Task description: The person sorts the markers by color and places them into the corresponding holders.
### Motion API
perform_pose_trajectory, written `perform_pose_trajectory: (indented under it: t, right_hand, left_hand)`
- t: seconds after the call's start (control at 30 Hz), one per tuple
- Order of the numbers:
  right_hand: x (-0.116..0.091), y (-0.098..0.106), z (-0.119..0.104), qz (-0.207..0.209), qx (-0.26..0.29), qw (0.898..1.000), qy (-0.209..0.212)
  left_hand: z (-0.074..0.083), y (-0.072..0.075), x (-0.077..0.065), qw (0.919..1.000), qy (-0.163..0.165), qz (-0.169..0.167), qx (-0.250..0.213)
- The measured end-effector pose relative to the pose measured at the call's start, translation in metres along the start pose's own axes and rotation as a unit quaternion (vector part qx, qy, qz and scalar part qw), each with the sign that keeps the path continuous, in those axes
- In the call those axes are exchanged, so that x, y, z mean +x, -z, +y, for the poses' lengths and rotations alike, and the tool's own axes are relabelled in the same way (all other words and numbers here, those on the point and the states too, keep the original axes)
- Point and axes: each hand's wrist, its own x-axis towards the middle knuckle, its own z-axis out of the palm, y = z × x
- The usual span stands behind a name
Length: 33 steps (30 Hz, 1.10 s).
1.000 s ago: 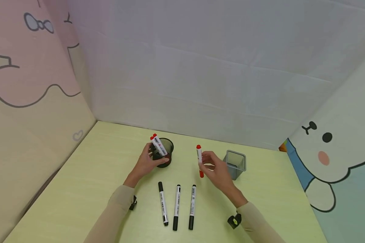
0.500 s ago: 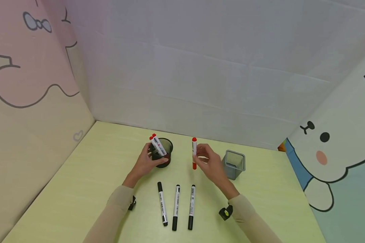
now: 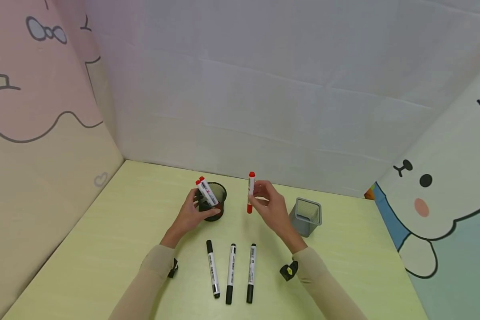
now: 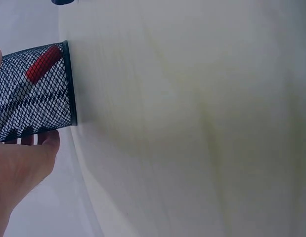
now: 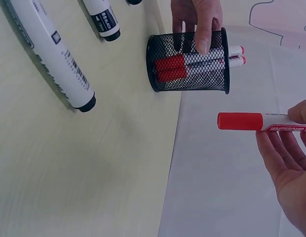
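A round black mesh pen cup (image 3: 217, 212) stands at the back of the table, gripped by my left hand (image 3: 190, 217) with the thumb across its front. Inside it lean two red-capped whiteboard markers (image 3: 208, 192), their red caps down against the mesh in the right wrist view. My right hand (image 3: 271, 206) pinches a third red whiteboard marker (image 3: 251, 186) near its upper part, upright in the air with the big red cap (image 5: 239, 121) at the bottom. This marker is to the right of the pen cup, apart from it.
A square grey mesh pen holder (image 3: 306, 218) stands to the right, beside my right wrist. Three black whiteboard markers, a left one (image 3: 213, 269), a middle one (image 3: 231, 273) and a right one (image 3: 251, 273), lie side by side nearer the front. A white cloth wall borders the table's back.
My right hand has carried the red marker left and upward, away from the grey holder and closer to the black pen cup. The left hand keeps its grip on the cup.
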Motion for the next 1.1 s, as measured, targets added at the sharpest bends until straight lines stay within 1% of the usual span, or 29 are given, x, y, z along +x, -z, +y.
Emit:
perform_pose_trajectory:
  t: [0.2,0.43,0.67,0.93,1.1]
  right_hand:
    - [0.007,-0.005,-0.001,0.0,0.022,1.0,0.022]
    - [0.014,-0.012,-0.006,0.003,0.031,0.999,0.027]
    - [0.019,-0.021,-0.009,0.002,0.034,0.999,0.036]
    - [0.028,-0.033,-0.013,0.0,0.056,0.997,0.052]
    - [0.034,-0.041,-0.016,-0.008,0.059,0.997,0.057]
  left_hand:
    - [-0.001,0.0,0.0,1.0,0.003,0.0,0.004]
    - [-0.002,-0.001,0.001,0.9999,0.01,0.002,0.006]
    - [-0.004,-0.001,0.0,1.0,0.005,-0.001,0.007]
    - [-0.003,-0.001,0.001,1.0,0.004,-0.001,0.007]
    - [-0.003,0.0,0.002,1.0,0.002,-0.002,0.004]
